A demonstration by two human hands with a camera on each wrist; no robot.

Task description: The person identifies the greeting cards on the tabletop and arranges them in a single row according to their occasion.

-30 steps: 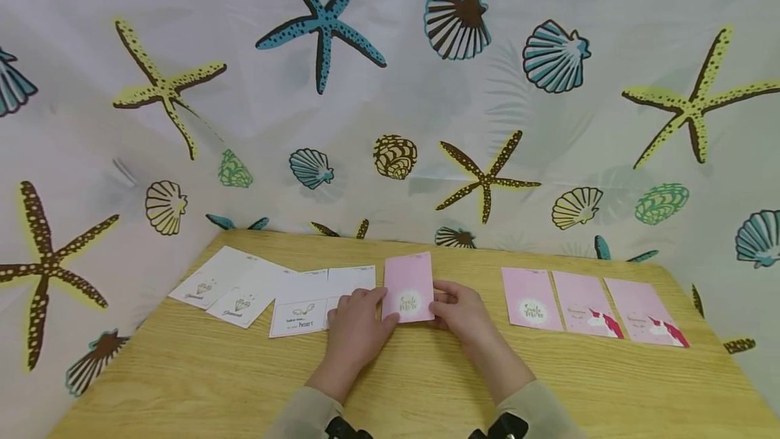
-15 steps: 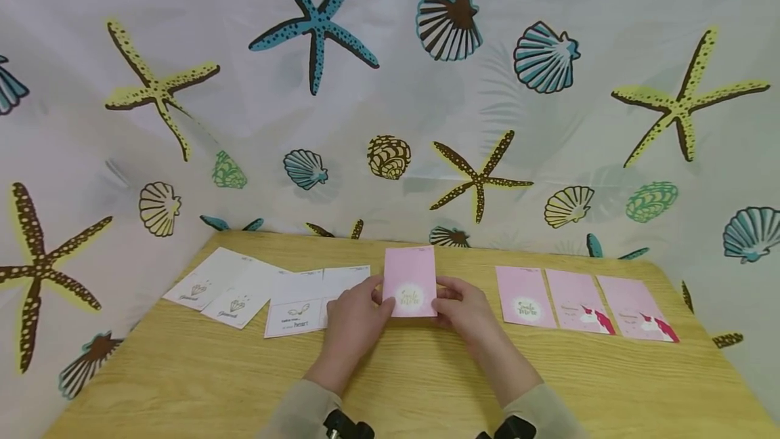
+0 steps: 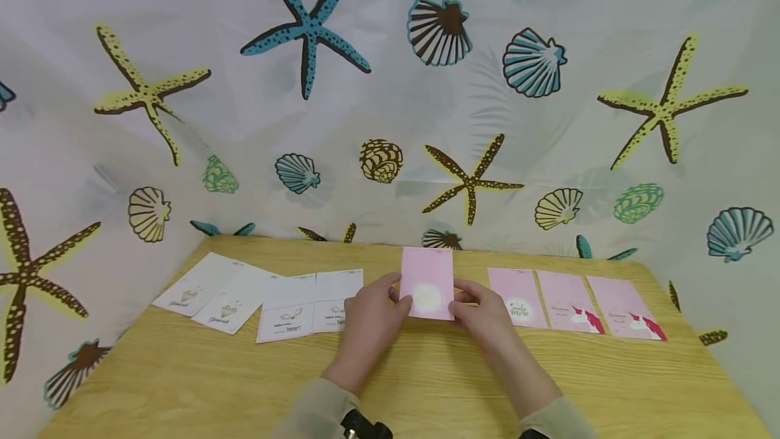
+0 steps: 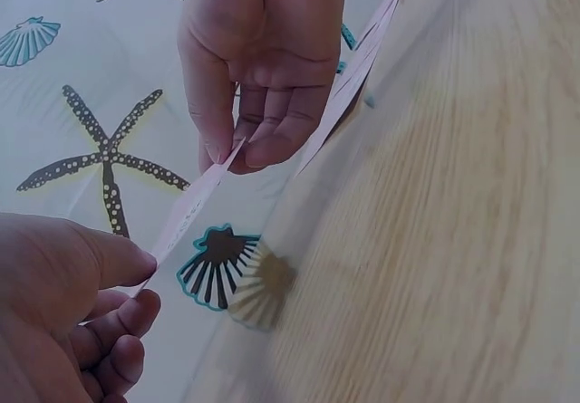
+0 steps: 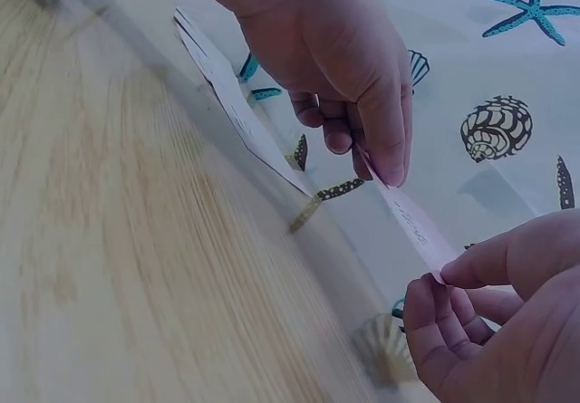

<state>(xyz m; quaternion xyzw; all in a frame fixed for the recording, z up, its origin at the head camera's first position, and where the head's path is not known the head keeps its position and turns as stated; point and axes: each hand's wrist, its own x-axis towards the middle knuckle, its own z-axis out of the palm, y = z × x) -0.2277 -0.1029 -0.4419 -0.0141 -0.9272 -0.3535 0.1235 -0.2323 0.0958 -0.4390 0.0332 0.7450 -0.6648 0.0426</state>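
Note:
A pink card (image 3: 426, 276) with a pale round patch on its lower part is held up in the middle, between both hands. The left hand (image 3: 373, 310) pinches its left edge between thumb and fingers. On the opposite edge, the right hand (image 3: 487, 314) pinches it in the same way. The left wrist view shows the card (image 4: 192, 206) nearly edge-on and apart from the table, with the left hand (image 4: 68, 303) at the lower left. In the right wrist view, small dark print shows on the card (image 5: 412, 222), beside the right hand (image 5: 512, 308).
On the wooden table (image 3: 420, 385), several white cards lie at the left, such as a diamond card (image 3: 222, 303) and a heart card (image 3: 286, 314). Rightward lie a pink "Smile More" card (image 3: 514, 290) and two pink unicorn cards (image 3: 567, 297). A patterned cloth (image 3: 378, 107) hangs behind.
Both hands have raised the pink card slightly and moved it rightward relative to the cards on the table. It now stands closer to the row of pink cards. The head view has shifted a little.

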